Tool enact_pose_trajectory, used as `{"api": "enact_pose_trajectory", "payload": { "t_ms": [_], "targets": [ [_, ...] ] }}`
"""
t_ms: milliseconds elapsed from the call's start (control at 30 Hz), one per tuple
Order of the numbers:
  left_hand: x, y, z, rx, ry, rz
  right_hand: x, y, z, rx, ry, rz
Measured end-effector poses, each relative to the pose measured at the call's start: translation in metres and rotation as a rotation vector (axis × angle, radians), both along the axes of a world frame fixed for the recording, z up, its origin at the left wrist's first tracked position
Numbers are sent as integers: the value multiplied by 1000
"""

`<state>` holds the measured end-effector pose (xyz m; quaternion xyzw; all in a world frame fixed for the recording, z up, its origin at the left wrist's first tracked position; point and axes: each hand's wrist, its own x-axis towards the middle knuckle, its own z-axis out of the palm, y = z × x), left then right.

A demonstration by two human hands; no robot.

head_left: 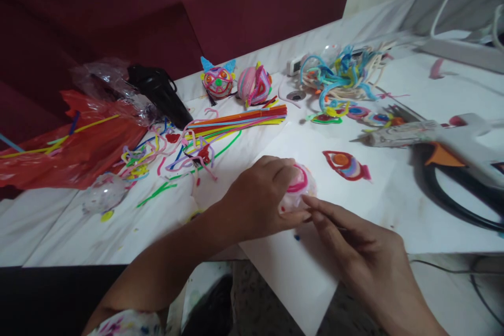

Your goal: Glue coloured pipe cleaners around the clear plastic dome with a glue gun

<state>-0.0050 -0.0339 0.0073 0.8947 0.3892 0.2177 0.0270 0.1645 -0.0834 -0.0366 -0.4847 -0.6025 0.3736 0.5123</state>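
Note:
My left hand (260,197) is wrapped round a clear plastic ball (311,184) with a bright pink curved strip (298,181) on its upper side. At the ball's lower right edge, the thumb and forefinger of my right hand (364,252) are pinched together. What sits between those fingertips, if anything, is too small to make out. Under both hands lies white paper (299,278) that hangs over the table's front edge. A red fish-like piece with an orange disc (344,164) rests just beyond my right hand.
To the right lie a glue gun (413,134) and black-handled scissors (444,189). Pipe cleaners (240,121) are bundled behind my hands, with two decorated balls (218,82) further back. Another clear ball (105,192) and a red plastic bag (79,147) are at the left.

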Motion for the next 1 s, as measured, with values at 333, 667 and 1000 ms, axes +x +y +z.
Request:
{"api": "enact_pose_trajectory", "payload": {
  "t_ms": [333, 667, 1000],
  "targets": [
    [-2, 0, 0, -19, 40, 0, 3, 2, -4, 51, 6, 99],
    [-3, -1, 7, -63, 84, -15, 4, 2, -4, 20, -33, 136],
    [-2, -2, 6, -42, 42, -11, 15, 25, 1, 452, -392, 32]
  ]
}}
